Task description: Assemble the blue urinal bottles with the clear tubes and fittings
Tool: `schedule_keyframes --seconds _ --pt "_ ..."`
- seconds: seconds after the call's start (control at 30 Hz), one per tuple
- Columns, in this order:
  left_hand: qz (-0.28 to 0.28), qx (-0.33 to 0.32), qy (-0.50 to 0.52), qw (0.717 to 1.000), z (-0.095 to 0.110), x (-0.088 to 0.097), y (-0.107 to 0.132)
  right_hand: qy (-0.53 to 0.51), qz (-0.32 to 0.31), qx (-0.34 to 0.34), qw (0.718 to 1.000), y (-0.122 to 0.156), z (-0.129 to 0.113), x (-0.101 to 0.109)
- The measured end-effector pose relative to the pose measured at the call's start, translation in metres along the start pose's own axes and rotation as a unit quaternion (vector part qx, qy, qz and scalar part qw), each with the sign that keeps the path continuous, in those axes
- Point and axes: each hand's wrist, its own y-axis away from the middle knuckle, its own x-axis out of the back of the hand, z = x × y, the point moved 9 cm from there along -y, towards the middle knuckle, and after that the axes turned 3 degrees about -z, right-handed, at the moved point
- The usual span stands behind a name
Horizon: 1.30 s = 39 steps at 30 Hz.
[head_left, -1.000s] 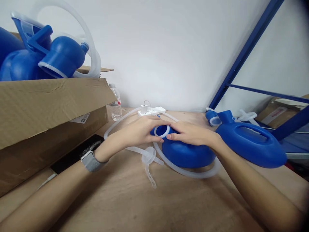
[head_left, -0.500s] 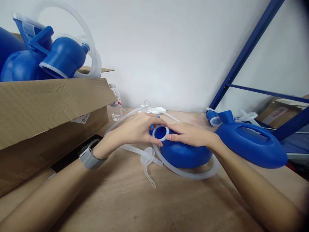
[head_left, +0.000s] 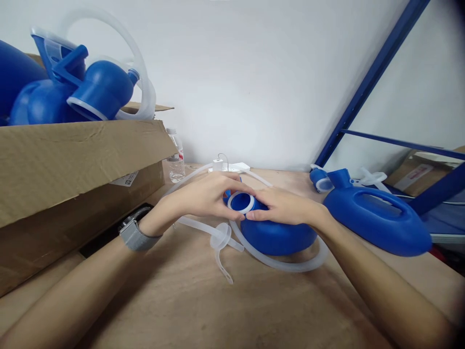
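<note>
A blue plastic bottle (head_left: 278, 240) lies on the wooden table in front of me. At its left end is a blue cup-shaped mouthpiece with a white rim (head_left: 242, 202), its opening turned up and toward me. My left hand (head_left: 214, 194) curls round the mouthpiece from the left, thumb below the rim. From the right, my right hand (head_left: 285, 206) presses on it, thumb close to the rim and palm over the bottle. Whether the mouthpiece is joined to the bottle's neck is hidden. A clear ribbed hose (head_left: 290, 265) loops round the bottle, and a translucent cap with a strap (head_left: 220, 236) lies near its end.
On the left stands an open cardboard box (head_left: 80, 165) filled with blue parts and hose. A water bottle (head_left: 176, 160) and a white power strip (head_left: 236, 167) are near the wall. Another blue bottle (head_left: 378, 223) lies right, beside a blue shelf frame (head_left: 370, 82).
The white-rimmed opening has tipped slightly, and both hands have shifted a little with it while keeping their hold. The whole view has moved slightly.
</note>
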Motion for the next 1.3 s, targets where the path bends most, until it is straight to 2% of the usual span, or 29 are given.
schedule_keyframes --seconds 0.23,0.33,0.57,0.7,0.87,0.97,1.07,1.17,1.3 --pt "0.005 -0.013 -0.001 1.000 0.002 0.001 0.002 0.012 0.027 0.031 0.999 0.001 -0.001 0.003" --pt "0.006 0.004 -0.016 1.000 0.003 0.001 0.003 0.000 0.023 0.042 0.999 0.001 0.000 0.002" --pt "0.036 0.004 -0.044 0.998 0.009 0.003 0.003 -0.025 0.010 0.004 1.000 0.001 0.012 -0.002" --pt "0.047 0.001 -0.041 0.998 0.010 0.004 0.003 -0.058 0.007 0.007 0.998 0.003 0.013 -0.003" --pt "0.053 0.009 0.022 0.998 0.002 0.005 0.002 -0.082 0.001 -0.003 0.997 0.003 0.009 -0.001" --pt "0.038 0.003 0.066 0.997 -0.004 0.006 0.002 -0.094 0.002 0.012 0.996 0.003 0.005 0.000" --pt "0.016 -0.014 0.067 0.998 -0.003 0.005 0.002 -0.090 0.011 0.021 0.996 0.002 0.006 0.000" --pt "0.018 0.017 0.074 0.997 -0.006 0.005 0.001 -0.084 0.013 0.004 0.996 0.000 0.011 -0.003" --pt "0.027 0.072 0.161 0.984 -0.014 0.000 0.002 -0.079 0.026 -0.002 0.997 0.004 0.009 0.007"
